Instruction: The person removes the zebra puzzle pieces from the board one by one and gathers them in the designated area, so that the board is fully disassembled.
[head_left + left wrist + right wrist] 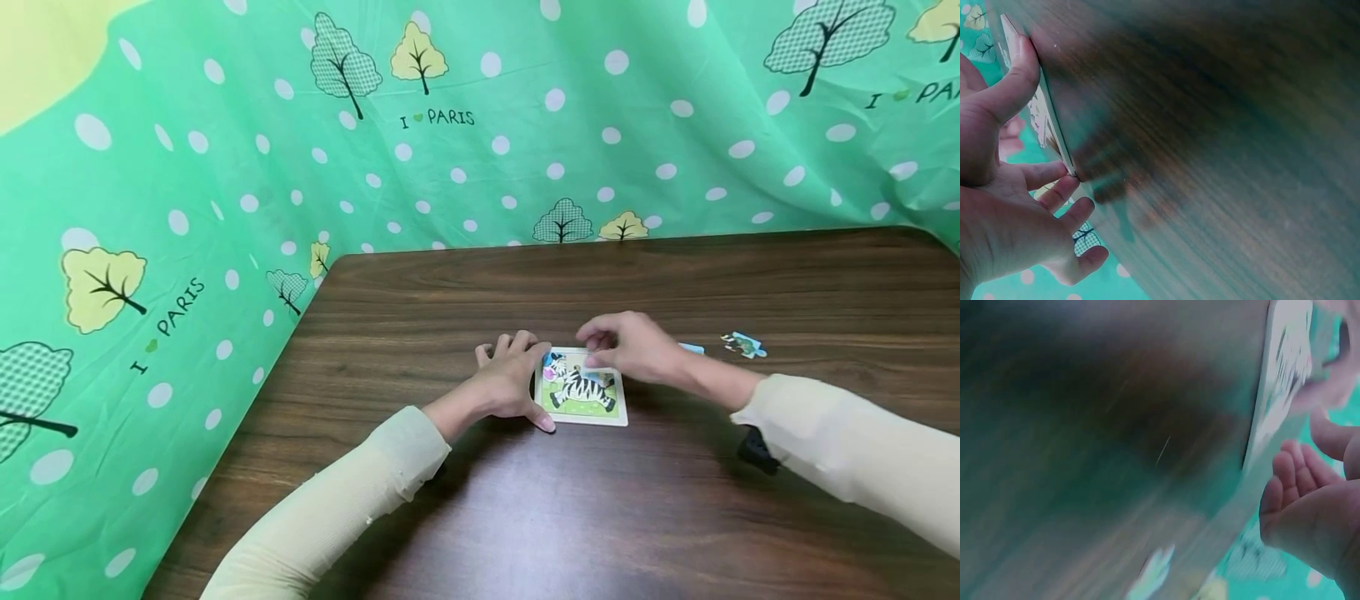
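A square zebra puzzle [581, 396] with a pale frame lies on the table. My left hand [512, 379] holds its left side, thumb on the near edge and index finger at the far corner; the left wrist view shows the thumb [1021, 72] against the frame. My right hand [637, 346] hovers over the far right part of the puzzle, fingers bent and thumb apart from the index finger. No piece shows between its fingers [1285, 465] in the blurred right wrist view. Its forearm passes in front of a blue puzzle piece [693, 347].
Farther right lies another loose puzzle piece [745, 344], brown and blue. The dark wooden table [450, 292] meets a green curtain [480, 183] with trees and dots at its back and left. A black band [757, 450] sits under the right sleeve.
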`<action>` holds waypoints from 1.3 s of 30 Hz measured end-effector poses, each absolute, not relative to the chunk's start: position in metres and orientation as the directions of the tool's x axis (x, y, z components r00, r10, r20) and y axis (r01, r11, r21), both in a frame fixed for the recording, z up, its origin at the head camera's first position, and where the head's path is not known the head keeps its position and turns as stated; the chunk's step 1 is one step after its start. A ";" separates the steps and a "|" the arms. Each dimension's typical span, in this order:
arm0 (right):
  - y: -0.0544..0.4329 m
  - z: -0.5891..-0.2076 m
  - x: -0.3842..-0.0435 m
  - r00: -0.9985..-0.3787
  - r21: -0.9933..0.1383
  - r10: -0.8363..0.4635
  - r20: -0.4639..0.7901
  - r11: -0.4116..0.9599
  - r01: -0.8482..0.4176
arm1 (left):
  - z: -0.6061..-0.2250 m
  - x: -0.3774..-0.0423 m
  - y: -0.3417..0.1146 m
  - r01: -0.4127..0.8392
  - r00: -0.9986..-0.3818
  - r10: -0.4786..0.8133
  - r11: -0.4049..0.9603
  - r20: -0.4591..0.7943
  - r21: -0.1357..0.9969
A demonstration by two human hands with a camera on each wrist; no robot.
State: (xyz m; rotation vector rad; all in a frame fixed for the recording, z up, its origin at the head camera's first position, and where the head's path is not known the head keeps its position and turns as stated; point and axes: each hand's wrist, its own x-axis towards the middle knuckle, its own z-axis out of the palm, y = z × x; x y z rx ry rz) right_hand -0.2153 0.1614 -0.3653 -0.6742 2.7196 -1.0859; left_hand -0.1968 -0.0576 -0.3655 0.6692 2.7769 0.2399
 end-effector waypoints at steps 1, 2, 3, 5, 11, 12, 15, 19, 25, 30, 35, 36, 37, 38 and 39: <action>0.153 -0.367 -0.214 -0.888 -0.692 -0.460 0.025 0.633 -0.347 | -0.366 -0.197 -0.057 0.422 -0.855 0.468 0.879 -0.225 0.222; 0.146 -0.368 -0.213 -0.885 -0.699 -0.466 0.016 0.628 -0.343 | -0.366 -0.197 -0.057 0.424 -0.854 0.468 0.879 -0.227 0.218; 0.141 -0.369 -0.212 -0.882 -0.703 -0.470 0.012 0.624 -0.342 | -0.365 -0.196 -0.057 0.425 -0.854 0.468 0.879 -0.228 0.215; 0.132 -0.371 -0.210 -0.881 -0.703 -0.473 0.010 0.623 -0.343 | -0.365 -0.196 -0.057 0.427 -0.853 0.469 0.880 -0.229 0.209; 0.121 -0.378 -0.205 -0.897 -0.656 -0.439 0.051 0.663 -0.362 | -0.365 -0.195 -0.056 0.423 -0.855 0.463 0.883 -0.233 0.203; 0.121 -0.380 -0.204 -0.899 -0.649 -0.434 0.057 0.668 -0.363 | -0.364 -0.195 -0.056 0.421 -0.856 0.462 0.884 -0.234 0.202; 0.120 -0.382 -0.203 -0.902 -0.647 -0.427 0.066 0.670 -0.365 | -0.365 -0.195 -0.056 0.420 -0.857 0.461 0.884 -0.233 0.204; 0.119 -0.383 -0.203 -0.905 -0.656 -0.421 0.063 0.666 -0.356 | -0.365 -0.195 -0.056 0.418 -0.857 0.459 0.885 -0.232 0.208; 0.117 -0.381 -0.205 -0.920 -0.689 -0.390 0.022 0.661 -0.297 | -0.365 -0.196 -0.056 0.414 -0.859 0.458 0.884 -0.229 0.216; 0.117 -0.379 -0.206 -0.919 -0.684 -0.393 0.020 0.665 -0.299 | -0.365 -0.197 -0.056 0.414 -0.861 0.457 0.885 -0.223 0.212; 0.118 -0.377 -0.207 -0.916 -0.683 -0.401 0.004 0.668 -0.295 | -0.365 -0.197 -0.056 0.415 -0.861 0.457 0.885 -0.223 0.213; 0.118 -0.377 -0.207 -0.917 -0.686 -0.400 -0.001 0.667 -0.291 | -0.365 -0.197 -0.056 0.414 -0.861 0.457 0.885 -0.222 0.213; 0.118 -0.377 -0.207 -0.916 -0.689 -0.400 -0.005 0.666 -0.287 | -0.365 -0.197 -0.056 0.414 -0.861 0.457 0.885 -0.223 0.212; 0.118 -0.377 -0.207 -0.917 -0.691 -0.399 -0.010 0.666 -0.282 | -0.365 -0.197 -0.056 0.414 -0.862 0.456 0.885 -0.223 0.211; 0.118 -0.377 -0.207 -0.917 -0.695 -0.398 -0.015 0.664 -0.277 | -0.365 -0.197 -0.056 0.414 -0.862 0.456 0.886 -0.223 0.210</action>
